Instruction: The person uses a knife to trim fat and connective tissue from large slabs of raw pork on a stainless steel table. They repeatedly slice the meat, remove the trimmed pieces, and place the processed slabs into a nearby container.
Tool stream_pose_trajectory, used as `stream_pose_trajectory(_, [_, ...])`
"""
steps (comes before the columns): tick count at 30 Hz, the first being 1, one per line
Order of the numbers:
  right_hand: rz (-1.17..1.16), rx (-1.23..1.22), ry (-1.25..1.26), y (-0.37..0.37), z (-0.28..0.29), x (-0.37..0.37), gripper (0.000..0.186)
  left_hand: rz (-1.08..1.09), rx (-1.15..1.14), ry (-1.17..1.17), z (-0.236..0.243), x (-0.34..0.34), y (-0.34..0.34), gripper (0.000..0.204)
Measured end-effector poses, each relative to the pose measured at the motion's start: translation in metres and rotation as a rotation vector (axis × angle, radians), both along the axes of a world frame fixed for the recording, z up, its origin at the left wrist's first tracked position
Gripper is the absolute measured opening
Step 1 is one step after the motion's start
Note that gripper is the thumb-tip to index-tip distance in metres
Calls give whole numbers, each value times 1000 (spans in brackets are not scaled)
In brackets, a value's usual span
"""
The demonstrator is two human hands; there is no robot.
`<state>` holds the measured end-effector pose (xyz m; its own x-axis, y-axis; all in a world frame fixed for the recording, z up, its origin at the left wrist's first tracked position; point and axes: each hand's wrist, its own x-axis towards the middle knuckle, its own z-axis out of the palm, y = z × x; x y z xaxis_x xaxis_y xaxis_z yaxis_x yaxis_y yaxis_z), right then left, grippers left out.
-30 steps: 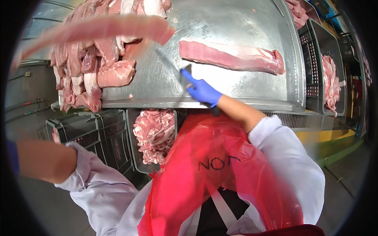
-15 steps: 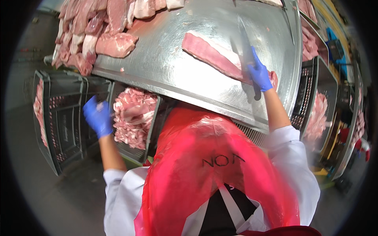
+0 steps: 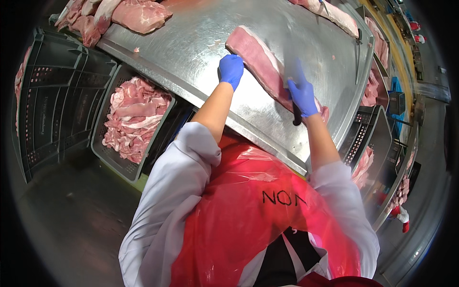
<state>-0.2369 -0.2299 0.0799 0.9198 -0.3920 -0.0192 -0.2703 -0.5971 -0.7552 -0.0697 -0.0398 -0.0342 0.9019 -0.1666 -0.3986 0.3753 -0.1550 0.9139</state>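
Note:
A long slab of pork (image 3: 267, 71) with a pale fat edge lies slantwise on the steel work table (image 3: 191, 52). My right hand (image 3: 303, 98), in a blue glove, grips a knife (image 3: 297, 116) by its dark handle over the near right part of the slab. The knife's blade points away from me and is smeared by motion. My left hand (image 3: 231, 70), gloved in blue too, is closed at the slab's left edge. Its fingertips are hidden, so whether it pinches the meat does not show.
Large pork cuts (image 3: 138, 16) are piled at the far left. Another fatty piece (image 3: 330, 15) lies at the far right, near a thin dark tool (image 3: 357, 57). A crate of trimmings (image 3: 136, 117) stands below the table's left edge; more crates (image 3: 366, 138) line the right.
My left hand has come from above the trimmings crate to the slab's left edge, now closed. My right hand keeps the knife over the slab. The view has shifted.

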Motion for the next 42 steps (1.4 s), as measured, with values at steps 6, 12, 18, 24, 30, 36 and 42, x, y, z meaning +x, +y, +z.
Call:
stream_pose_trajectory(6, [411,-453,224,42,5,99,66,27,163,-60,34,-16,14,24])
stream_pose_trajectory(12, [645,-592,501,29,31,80,71,70,215,-74,45,-22,21,24])
stream_pose_trajectory(18, [659,-470,589,32,42,89,78,29,293,-187,58,-25,16,22])
stream_pose_trajectory(24, [730,-557,584,6,48,77,79,38,205,-211,73,-25,14,22])
stream_pose_trajectory(30, [695,-349,653,11,56,75,73,14,183,-385,54,-30,9,20])
stream_pose_trajectory(36, [773,-405,528,-16,46,68,71,44,91,-395,60,-28,14,13])
stream_pose_trajectory(42, [857,-471,600,-14,52,80,69,24,16,-475,60,-39,8,10])
